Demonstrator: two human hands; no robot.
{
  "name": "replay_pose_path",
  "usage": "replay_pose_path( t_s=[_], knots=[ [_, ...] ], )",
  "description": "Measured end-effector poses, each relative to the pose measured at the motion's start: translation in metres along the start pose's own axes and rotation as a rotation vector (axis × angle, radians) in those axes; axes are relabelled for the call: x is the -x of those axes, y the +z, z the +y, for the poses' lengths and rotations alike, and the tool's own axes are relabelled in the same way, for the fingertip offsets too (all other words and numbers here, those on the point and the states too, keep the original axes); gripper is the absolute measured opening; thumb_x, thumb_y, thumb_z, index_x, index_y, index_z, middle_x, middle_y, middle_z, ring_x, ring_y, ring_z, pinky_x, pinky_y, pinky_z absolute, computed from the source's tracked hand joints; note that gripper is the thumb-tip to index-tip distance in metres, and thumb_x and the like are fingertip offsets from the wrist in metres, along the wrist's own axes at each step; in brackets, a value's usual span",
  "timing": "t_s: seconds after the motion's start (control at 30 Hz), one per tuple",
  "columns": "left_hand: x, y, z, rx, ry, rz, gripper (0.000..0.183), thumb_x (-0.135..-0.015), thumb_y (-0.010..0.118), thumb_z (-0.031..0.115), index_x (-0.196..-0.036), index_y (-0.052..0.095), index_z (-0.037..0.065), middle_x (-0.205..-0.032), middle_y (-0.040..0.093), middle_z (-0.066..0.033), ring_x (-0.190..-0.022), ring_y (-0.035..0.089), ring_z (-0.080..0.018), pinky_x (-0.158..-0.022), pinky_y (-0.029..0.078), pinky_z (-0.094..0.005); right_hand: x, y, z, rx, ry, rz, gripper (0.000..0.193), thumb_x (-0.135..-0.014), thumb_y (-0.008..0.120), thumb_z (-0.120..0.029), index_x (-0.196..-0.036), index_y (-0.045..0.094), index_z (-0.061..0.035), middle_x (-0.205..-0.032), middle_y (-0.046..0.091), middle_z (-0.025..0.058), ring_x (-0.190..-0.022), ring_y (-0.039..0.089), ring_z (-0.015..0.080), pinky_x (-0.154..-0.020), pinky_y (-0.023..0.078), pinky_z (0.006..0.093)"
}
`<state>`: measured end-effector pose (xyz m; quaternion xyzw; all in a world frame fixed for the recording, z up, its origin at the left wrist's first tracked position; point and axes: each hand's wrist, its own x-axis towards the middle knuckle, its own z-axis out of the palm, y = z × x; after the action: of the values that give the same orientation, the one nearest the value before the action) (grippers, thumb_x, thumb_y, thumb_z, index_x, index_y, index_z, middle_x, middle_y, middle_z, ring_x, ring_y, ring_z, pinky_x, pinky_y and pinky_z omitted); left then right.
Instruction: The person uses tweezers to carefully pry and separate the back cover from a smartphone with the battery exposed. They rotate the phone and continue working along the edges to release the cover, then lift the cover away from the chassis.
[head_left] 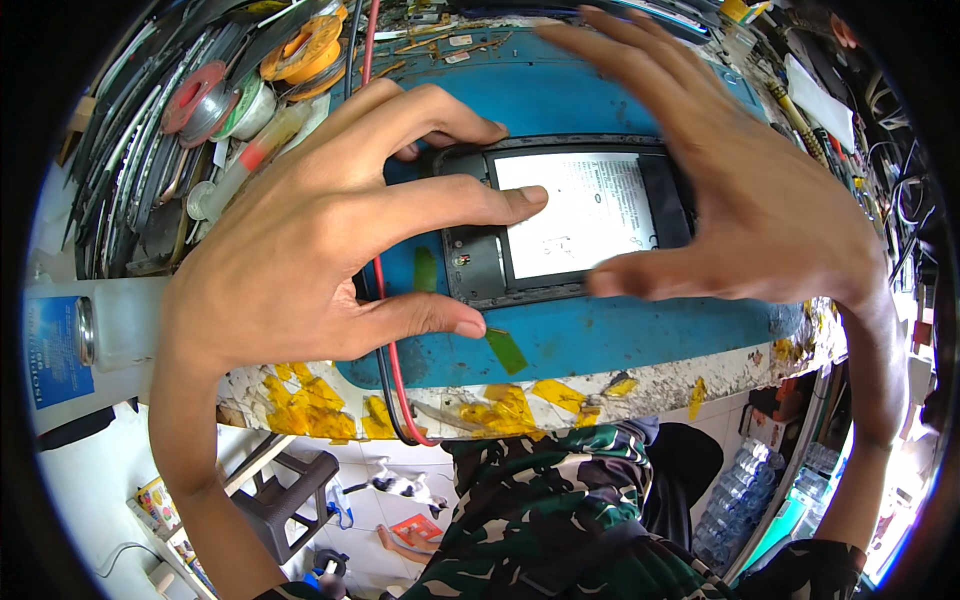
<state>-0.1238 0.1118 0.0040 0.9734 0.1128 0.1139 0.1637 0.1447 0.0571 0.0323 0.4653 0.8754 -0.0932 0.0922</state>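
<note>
An opened phone (475, 282) lies on a blue work mat (620, 335), its inner side up, with a white-labelled battery (590, 225) in its black frame. My left hand (300, 225) spans the phone's left end: the index fingertip rests on the battery label, another finger is at the far edge, and the thumb is by the near edge. Over the right end is my right hand (760, 200), slightly blurred, its fingers spread and nothing seen in them. Its thumb is close to the phone's near edge; whether it touches cannot be told.
Red and black cables (390, 375) cross the mat's left side and hang over the bench edge. Two green strips (507, 352) lie near the phone. Wire spools (200, 100) and a blue-labelled container (60, 340) stand left. Below are a stool (290, 500) and a cat (405, 485).
</note>
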Motion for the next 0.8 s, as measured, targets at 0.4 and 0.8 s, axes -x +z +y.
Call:
replay_pose_path(
  t_s=[0.4, 0.8],
  knots=[
    [-0.003, -0.003, 0.003, -0.040, -0.012, -0.034, 0.067, -0.063, 0.089, 0.032, -0.123, 0.073, 0.008, -0.134, 0.060, -0.0205, -0.118, 0.058, -0.0360, -0.093, 0.046, -0.0453, 0.014, 0.007, 0.009, 0.006, 0.008, 0.049, 0.123, -0.083, 0.060, -0.077, -0.162, -0.006, -0.0090, -0.159, 0.003, 0.0440, -0.147, -0.003, 0.0645, -0.114, 0.015, 0.0801],
    [-0.004, -0.006, 0.005, -0.034, -0.038, -0.061, 0.067, -0.064, 0.088, 0.036, -0.124, 0.073, 0.009, -0.135, 0.059, -0.0206, -0.117, 0.058, -0.0354, -0.093, 0.046, -0.0453, 0.020, 0.017, 0.022, -0.090, 0.024, 0.055, 0.124, -0.082, 0.065, -0.073, -0.162, -0.008, -0.0125, -0.160, 0.004, 0.0417, -0.147, 0.000, 0.0635, -0.113, 0.018, 0.0814]
  ],
)
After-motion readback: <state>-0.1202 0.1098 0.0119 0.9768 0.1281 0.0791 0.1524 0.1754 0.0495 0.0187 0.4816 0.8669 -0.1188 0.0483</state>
